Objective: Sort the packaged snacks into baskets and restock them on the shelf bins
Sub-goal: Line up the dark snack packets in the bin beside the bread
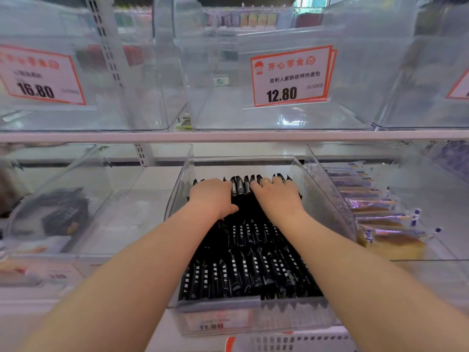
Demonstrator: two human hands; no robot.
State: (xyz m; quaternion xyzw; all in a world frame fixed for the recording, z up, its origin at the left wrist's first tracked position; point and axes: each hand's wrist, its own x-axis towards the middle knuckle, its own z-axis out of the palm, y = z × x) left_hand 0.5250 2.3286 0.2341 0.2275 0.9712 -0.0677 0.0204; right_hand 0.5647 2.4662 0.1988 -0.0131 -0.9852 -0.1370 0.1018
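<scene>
A clear plastic bin on the lower shelf holds rows of black snack packets with white lettering. Both my hands reach to its far end. My left hand and my right hand lie side by side on the back row of upright black packets. Their fingers curl over the packets' top edges and the fingertips are hidden among them. A few packet tops stand between the two hands.
To the right, a clear bin holds purple-wrapped cake slices. The bin to the left has a dark packet pile. On the upper shelf stand clear bins with price cards 12.80 and 16.80.
</scene>
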